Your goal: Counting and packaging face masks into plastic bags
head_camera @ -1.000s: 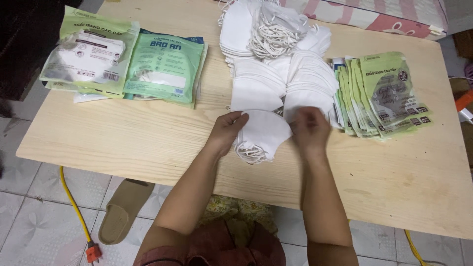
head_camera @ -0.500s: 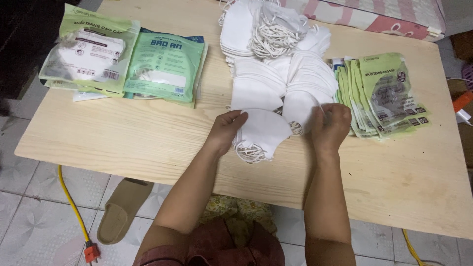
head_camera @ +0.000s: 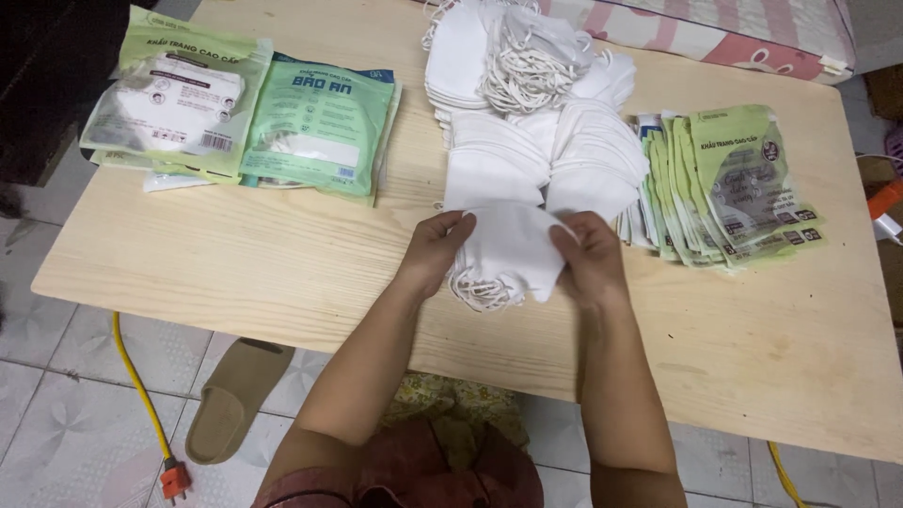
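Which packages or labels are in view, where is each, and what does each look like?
Light green filled pouch: table's far left, flat rectangle, white contents showing.
Teal-green pouch: just right of it, flat, white label strip.
Fanned stack of empty pouches: right of the white masks, light green, clear windows.

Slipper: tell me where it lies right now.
In the head view, the tan slipper lies on the tiled floor at lower left, below the wooden table, beside the yellow cable.
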